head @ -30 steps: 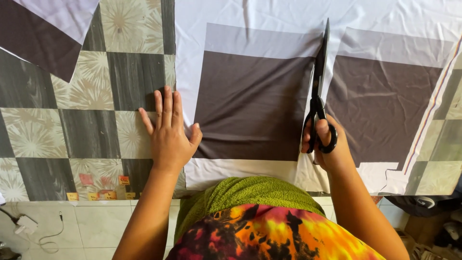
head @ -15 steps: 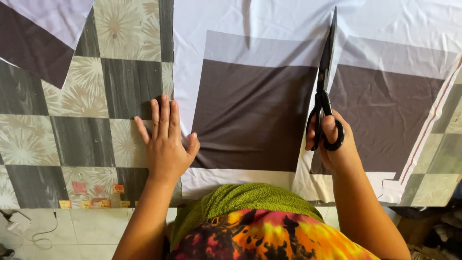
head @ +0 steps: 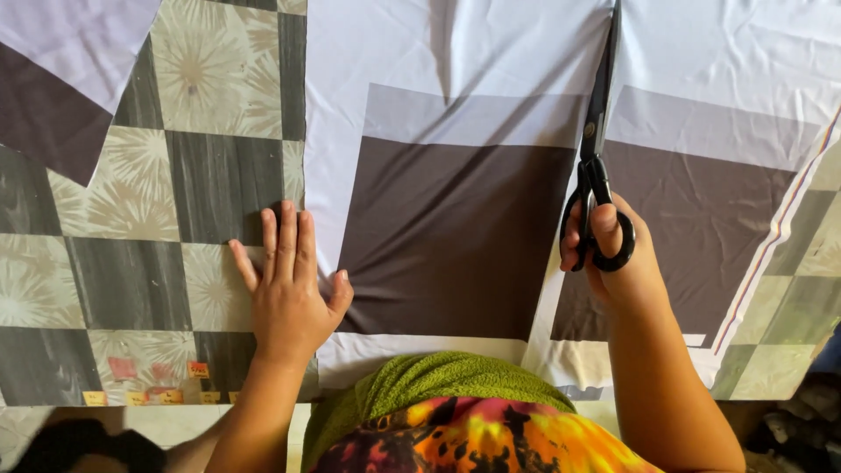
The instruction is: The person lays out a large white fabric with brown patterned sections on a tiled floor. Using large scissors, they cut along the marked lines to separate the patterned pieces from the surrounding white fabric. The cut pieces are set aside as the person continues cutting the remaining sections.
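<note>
A white cloth [head: 455, 52] with large dark brown squares lies spread on a checkered floor. My right hand [head: 613, 258] grips black scissors [head: 597, 140], fingers through the loops, blades pointing away along a cut line between two brown squares. My left hand [head: 289, 289] lies flat, fingers together, on the floor at the cloth's left edge, its thumb touching the fabric.
A second piece of white and brown cloth [head: 53, 79] lies at the top left. The floor covering [head: 131, 263] shows grey and pale floral squares. A green towel [head: 420, 390] and a bright patterned garment [head: 473, 442] cover my lap at the bottom.
The scissors and my right hand have moved forward along the cloth. My left hand has stayed pressed at the left edge.
</note>
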